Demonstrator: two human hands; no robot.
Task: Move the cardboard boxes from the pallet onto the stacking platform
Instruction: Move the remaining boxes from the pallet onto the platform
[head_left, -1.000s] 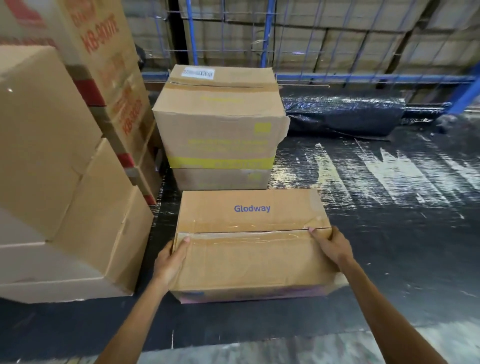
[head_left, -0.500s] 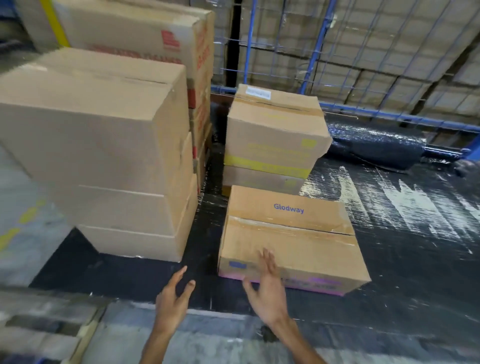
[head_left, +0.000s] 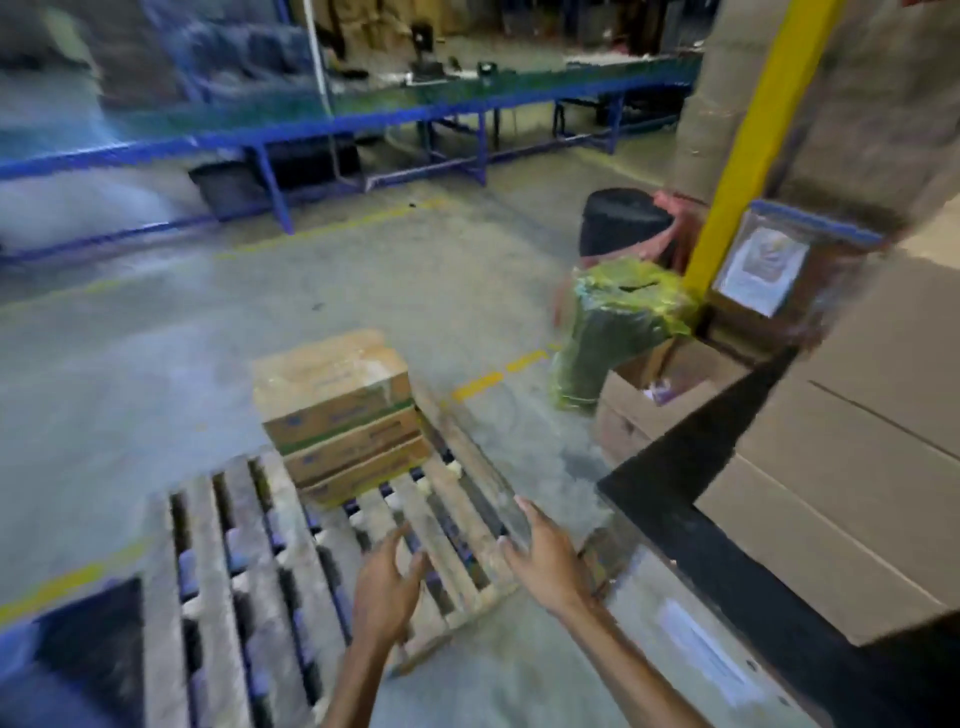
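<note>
A wooden slatted pallet (head_left: 228, 561) lies on the concrete floor in front of me. A stack of three flat cardboard boxes (head_left: 340, 415) sits at its far corner. My left hand (head_left: 387, 587) and my right hand (head_left: 545, 558) hover over the pallet's near right slats, both empty with fingers spread. At the right, the black stacking platform (head_left: 696, 514) carries large brown cardboard boxes (head_left: 852, 467). The picture is blurred by motion.
A green plastic-wrapped bundle (head_left: 613, 327) and a black bin (head_left: 623, 221) stand beside a yellow post (head_left: 737, 140) at the right. An open carton (head_left: 654, 400) sits by the platform's corner. A long blue-framed conveyor table (head_left: 395, 114) runs across the back.
My view has swung left from the platform and its Glodway box to the pallet. Both hands let go of that box and now hang empty over the pallet slats.
</note>
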